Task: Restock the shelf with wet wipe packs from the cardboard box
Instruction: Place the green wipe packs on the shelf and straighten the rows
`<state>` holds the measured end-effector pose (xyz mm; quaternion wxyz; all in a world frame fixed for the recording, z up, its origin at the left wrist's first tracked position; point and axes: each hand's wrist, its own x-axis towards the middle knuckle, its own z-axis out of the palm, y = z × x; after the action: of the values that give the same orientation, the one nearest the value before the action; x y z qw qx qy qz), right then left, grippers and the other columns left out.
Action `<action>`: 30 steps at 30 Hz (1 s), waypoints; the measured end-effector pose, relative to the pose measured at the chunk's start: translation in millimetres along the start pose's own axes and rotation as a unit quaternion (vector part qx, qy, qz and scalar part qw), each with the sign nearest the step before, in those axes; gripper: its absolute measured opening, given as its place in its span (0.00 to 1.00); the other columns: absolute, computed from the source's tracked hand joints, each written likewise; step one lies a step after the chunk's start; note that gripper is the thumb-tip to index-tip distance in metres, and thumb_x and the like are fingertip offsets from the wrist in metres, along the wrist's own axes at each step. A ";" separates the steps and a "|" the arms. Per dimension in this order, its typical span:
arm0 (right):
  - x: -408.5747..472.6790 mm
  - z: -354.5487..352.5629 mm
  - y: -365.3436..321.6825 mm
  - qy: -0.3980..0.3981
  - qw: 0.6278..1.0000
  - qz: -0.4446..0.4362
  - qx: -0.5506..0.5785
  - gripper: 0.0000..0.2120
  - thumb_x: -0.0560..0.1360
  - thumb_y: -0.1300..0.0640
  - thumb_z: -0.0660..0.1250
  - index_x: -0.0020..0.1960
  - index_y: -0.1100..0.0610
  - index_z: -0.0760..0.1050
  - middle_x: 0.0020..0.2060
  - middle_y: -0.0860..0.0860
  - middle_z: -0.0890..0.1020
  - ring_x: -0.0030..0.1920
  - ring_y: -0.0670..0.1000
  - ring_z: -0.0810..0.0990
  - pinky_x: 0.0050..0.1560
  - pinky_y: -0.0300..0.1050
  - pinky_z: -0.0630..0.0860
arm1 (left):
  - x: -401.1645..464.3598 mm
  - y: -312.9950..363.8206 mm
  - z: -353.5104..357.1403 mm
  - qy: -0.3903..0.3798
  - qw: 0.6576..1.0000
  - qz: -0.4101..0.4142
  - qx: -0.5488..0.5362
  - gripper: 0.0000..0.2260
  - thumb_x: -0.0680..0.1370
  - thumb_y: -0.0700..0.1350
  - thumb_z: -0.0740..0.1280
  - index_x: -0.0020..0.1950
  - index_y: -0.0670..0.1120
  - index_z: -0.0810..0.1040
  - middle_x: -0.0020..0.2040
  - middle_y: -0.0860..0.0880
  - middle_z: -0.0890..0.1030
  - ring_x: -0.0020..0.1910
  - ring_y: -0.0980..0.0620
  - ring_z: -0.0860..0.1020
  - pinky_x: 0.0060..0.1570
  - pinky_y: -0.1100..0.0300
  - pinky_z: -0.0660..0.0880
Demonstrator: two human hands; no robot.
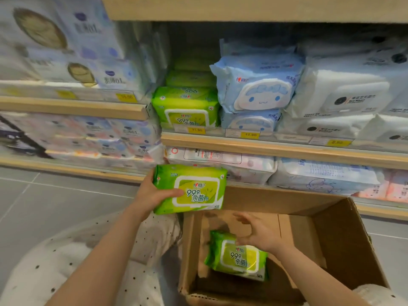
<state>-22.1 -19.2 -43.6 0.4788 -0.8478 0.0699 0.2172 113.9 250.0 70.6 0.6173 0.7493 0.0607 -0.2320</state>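
My left hand (152, 196) grips a green wet wipe pack (194, 188) by its left end, holding it in the air above the box's far left corner and below the middle shelf. My right hand (257, 234) is inside the open cardboard box (335, 246), fingers curled on the top edge of a second green pack (237, 255) that lies tilted in the box. On the middle shelf (242, 145), green packs (186, 106) of the same kind are stacked above a yellow price tag.
Blue cartoon-print packs (258, 85) and white packs (344, 96) fill the shelf to the right of the green stack. Tissue bundles (72, 47) crowd the left shelves. More packs (220, 164) sit on the bottom shelf behind the box. Grey floor tiles (55, 195) lie to the left.
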 end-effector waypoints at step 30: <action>30.0 38.1 52.7 -0.018 0.925 0.110 -0.363 0.56 0.62 0.43 0.74 0.74 0.46 0.36 0.71 0.57 0.57 0.72 0.60 0.56 0.69 0.66 0.53 | 29.1 -20.1 -0.7 -0.012 0.998 0.016 -0.055 0.47 0.39 0.57 0.82 0.57 0.53 0.74 0.47 0.52 0.85 0.45 0.50 0.84 0.37 0.58 0.80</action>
<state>-24.0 -12.5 -114.9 0.1129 -0.9465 0.0708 0.2939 132.2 249.6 40.4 0.6617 0.7124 0.0533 -0.2275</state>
